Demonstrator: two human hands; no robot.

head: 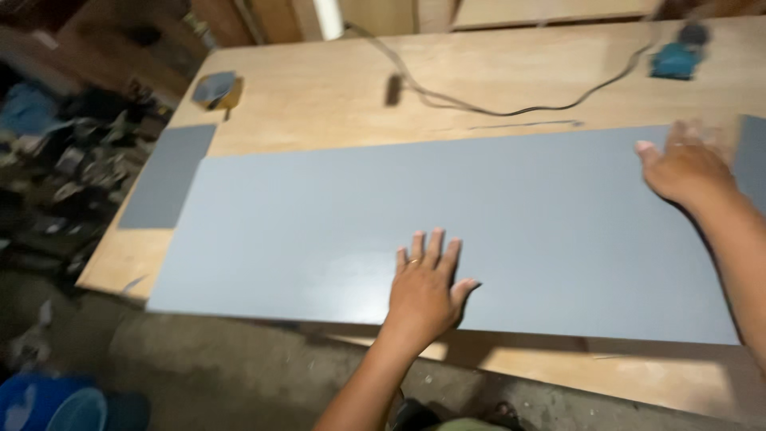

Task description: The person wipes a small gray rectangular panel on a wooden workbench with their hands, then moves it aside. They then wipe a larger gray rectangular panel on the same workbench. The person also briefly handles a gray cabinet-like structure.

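Lying flat across a wooden workbench is a large grey sheet, and it is being pressed on by both bare hands. The left hand is being laid palm down near the sheet's near edge, its fingers spread apart and stretched out straight, with a ring showing on one finger. The right hand is being rested on the sheet close to its far right corner, the fingers loosely bent and not closed around anything; this hand is blurred, so finer detail cannot be told. The near long edge of the sheet is being carried past the bench's front edge on the left side.

A smaller grey panel is lying on the bench just beside the sheet's left end, and another grey piece is showing at the right edge of the view, just beside the right hand. A black cable is trailing across the bench top beyond the sheet, running toward a blue-green power tool at the far right. A small dark and yellow object is sitting near the far left corner of the bench. A blue bucket is standing on the floor at the lower left.
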